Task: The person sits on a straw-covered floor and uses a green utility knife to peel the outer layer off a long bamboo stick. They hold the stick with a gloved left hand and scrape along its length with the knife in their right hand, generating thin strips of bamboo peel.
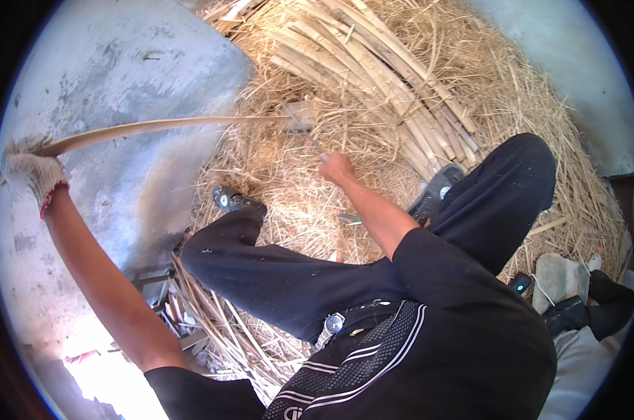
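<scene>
Strip [156, 127], one end hidden in the gripping left hand [37, 171], nears an indistinct tool [300, 124] clasped by the right hand [338, 169].

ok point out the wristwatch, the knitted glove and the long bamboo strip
Wristwatch [334, 323]: head view, on its round dial
Knitted glove [36, 171]: head view, on its pale body
Long bamboo strip [164, 124]: head view, on its middle stretch

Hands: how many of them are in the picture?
2: the gloved left hand at the far left, gripping a long strip, and the bare right hand over the straw, holding a tool.
</scene>
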`<state>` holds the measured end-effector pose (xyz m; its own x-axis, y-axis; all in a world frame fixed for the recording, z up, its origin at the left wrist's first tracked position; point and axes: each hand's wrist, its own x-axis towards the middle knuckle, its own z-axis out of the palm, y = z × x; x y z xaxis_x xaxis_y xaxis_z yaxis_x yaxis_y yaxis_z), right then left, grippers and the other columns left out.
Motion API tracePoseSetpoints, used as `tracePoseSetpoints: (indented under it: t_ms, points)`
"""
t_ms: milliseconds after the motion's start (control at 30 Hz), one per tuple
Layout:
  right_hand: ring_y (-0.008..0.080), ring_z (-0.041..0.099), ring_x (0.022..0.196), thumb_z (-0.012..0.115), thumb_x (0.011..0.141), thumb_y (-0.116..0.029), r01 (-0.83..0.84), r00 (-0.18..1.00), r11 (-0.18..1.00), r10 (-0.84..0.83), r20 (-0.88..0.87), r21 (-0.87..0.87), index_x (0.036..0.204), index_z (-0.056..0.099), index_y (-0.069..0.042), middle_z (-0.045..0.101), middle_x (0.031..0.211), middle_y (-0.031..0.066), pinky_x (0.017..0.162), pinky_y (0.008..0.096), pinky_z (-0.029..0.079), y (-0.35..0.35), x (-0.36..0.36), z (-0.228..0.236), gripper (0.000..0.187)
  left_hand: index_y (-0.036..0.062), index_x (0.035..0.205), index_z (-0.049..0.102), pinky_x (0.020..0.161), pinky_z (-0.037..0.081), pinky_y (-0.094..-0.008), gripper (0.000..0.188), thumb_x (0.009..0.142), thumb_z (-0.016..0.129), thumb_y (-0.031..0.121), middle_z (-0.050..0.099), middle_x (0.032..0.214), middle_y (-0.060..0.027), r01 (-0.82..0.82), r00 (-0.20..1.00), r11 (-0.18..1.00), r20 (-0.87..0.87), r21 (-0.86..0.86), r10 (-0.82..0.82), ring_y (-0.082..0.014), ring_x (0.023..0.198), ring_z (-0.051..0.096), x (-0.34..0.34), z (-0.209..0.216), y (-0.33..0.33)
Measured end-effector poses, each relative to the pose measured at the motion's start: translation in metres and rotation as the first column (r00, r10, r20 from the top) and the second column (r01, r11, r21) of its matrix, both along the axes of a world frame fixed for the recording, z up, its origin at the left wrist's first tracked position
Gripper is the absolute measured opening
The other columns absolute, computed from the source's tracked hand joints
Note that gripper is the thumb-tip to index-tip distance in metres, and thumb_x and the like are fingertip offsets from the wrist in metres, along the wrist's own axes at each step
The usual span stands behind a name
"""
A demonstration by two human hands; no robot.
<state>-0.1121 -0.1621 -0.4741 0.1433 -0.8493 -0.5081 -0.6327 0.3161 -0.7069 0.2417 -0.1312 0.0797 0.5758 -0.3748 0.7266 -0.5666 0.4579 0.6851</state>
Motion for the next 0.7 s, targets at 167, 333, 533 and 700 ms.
tracePoseSetpoints:
  t_ms: [167, 333, 533, 700]
  points:
    - [0.0306, 0.067, 0.086, 0.06, 0.087, -0.028, -0.031, 0.997, 0.991, 0.021, 0.072, 0.131, 0.104, 0.065, 0.001, 0.067, 0.099, 0.0197, 0.073, 0.0411, 0.053, 0.028, -0.023, 0.004, 0.035, 0.0006, 0.092, 0.047, 0.075, 0.054, -0.0378, 0.019, 0.092, 0.042, 0.018, 0.06, 0.08, -0.0134, -0.071, 0.997, 0.997, 0.002, -0.015, 0.071, -0.027, 0.069, 0.061, 0.0, -0.013, 0.01]
    - [0.0236, 0.066, 0.082, 0.057, 0.092, -0.031, -0.074, 0.989, 0.995, 0.081, -0.121, 0.062, 0.106, 0.066, -0.007, 0.067, 0.095, 0.0142, 0.07, 0.0376, 0.054, 0.019, -0.035, -0.023, 0.029, 0.0002, 0.098, 0.045, 0.072, 0.055, -0.0395, 0.017, 0.092, 0.04, 0.016, 0.059, 0.087, -0.0151, 0.067, 0.996, 0.998, 0.056, 0.016, -0.068, -0.0273, 0.071, 0.062, 0.023, 0.007, 0.001]
    - [0.0316, 0.065, 0.093, 0.06, 0.088, -0.03, -0.065, 0.998, 0.984, 0.061, 0.028, 0.168, 0.105, 0.065, -0.003, 0.067, 0.099, 0.0194, 0.08, 0.0418, 0.052, 0.021, -0.015, -0.005, 0.033, -0.0014, 0.101, 0.043, 0.065, 0.055, -0.0402, 0.017, 0.089, 0.041, 0.011, 0.055, 0.079, -0.0143, 0.063, 0.996, 0.998, 0.069, -0.019, -0.061, -0.0275, 0.065, 0.06, 0.013, 0.001, 0.012]
    - [0.0325, 0.065, 0.092, 0.065, 0.083, -0.027, -0.025, 0.999, 0.999, 0.026, -0.031, 0.038, 0.102, 0.064, 0.0, 0.066, 0.098, 0.0214, 0.081, 0.041, 0.051, 0.01, -0.047, -0.054, 0.033, -0.0027, 0.101, 0.044, 0.065, 0.055, -0.039, 0.017, 0.088, 0.044, 0.009, 0.056, 0.073, -0.0137, 0.163, 0.985, 0.987, 0.063, -0.016, -0.161, -0.0281, 0.064, 0.061, 0.024, 0.001, 0.01]
